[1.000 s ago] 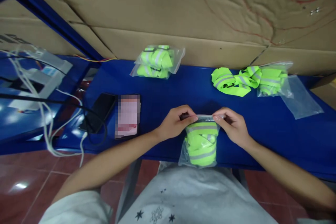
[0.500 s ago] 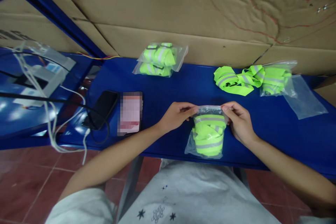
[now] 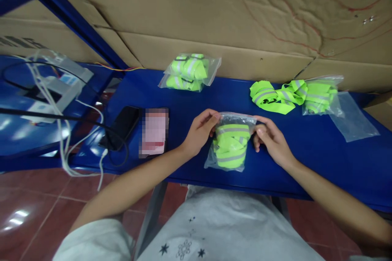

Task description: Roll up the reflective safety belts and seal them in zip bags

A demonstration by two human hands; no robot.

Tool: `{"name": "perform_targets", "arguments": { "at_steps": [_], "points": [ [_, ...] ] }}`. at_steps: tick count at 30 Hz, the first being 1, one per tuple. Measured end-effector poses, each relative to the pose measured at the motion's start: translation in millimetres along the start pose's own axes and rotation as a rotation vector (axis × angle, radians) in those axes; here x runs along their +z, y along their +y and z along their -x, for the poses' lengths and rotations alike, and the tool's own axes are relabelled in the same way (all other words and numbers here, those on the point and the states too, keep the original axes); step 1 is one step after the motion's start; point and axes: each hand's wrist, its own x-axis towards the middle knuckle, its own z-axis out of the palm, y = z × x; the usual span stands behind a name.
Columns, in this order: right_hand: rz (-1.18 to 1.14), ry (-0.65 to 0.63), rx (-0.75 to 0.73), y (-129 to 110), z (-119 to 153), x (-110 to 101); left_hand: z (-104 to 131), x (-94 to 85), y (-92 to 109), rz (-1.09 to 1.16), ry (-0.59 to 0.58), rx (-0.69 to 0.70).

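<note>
A clear zip bag [image 3: 211,163] with folded neon-yellow reflective strapping [image 3: 231,143] inside lies in front of me, its zip edge turned away from my body. My left hand [image 3: 202,130] pinches the bag's upper left corner between thumb and fingers. At the upper right corner is my right hand [image 3: 272,138]; its index fingertip touches the bag's edge, the thumb is apart from it, and the other fingers are loosely bent. Parts of the fingers are hidden behind the bag and the hands.
Filled bags [image 3: 186,75] lie at the back. Loose reflective strapping [image 3: 266,98], another filled bag [image 3: 320,96] and a flat clear bag [image 3: 355,120] are at the right. A black phone [image 3: 122,126], a phone with a blurred screen [image 3: 154,132] and white cables [image 3: 63,142] lie left on the blue table [image 3: 190,104].
The filled bag has shifted left and slightly away from me, and my left hand has gone with it. My right hand's thumb and index finger have come apart at the bag's corner.
</note>
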Motion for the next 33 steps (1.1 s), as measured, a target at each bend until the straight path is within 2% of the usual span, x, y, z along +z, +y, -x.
{"name": "perform_targets", "arguments": {
  "at_steps": [6, 9, 12, 18, 21, 24, 29, 31, 33],
  "points": [
    [0.351, -0.220, -0.102, -1.6, 13.7, 3.5, -9.1, -9.3, 13.7, -0.010, 0.130, 0.147],
    [0.447, -0.238, -0.137, -5.1, 12.2, 6.7, -14.6, -13.3, 24.9, -0.009, 0.131, 0.268],
    [0.460, -0.238, -0.123, -11.6, -3.9, 15.7, -21.6, -13.8, 35.9, 0.017, 0.122, 0.353],
    [0.407, -0.194, -0.218, -28.2, -72.1, 46.3, -38.7, -12.8, 53.1, 0.115, 0.204, 0.422],
    [0.455, -0.064, -0.389, -37.1, -105.7, 59.4, -45.9, -18.7, 59.1, 0.295, 0.251, 0.414],
    [0.530, 0.037, -0.563, -51.7, -133.3, 63.5, -49.5, -24.9, 63.1, 0.424, 0.297, 0.416],
    [0.565, -0.028, -0.803, -98.8, -188.8, 61.8, -51.7, -28.9, 66.3, 0.502, 0.318, 0.538],
    [0.663, -0.060, -0.887, -118.4, -217.0, 66.5, -53.4, -30.7, 63.3, 0.516, 0.376, 0.507],
    [0.748, -0.049, -0.889, -132.4, -241.7, 76.1, -55.6, -33.1, 57.2, 0.494, 0.460, 0.424]
  ]
}}
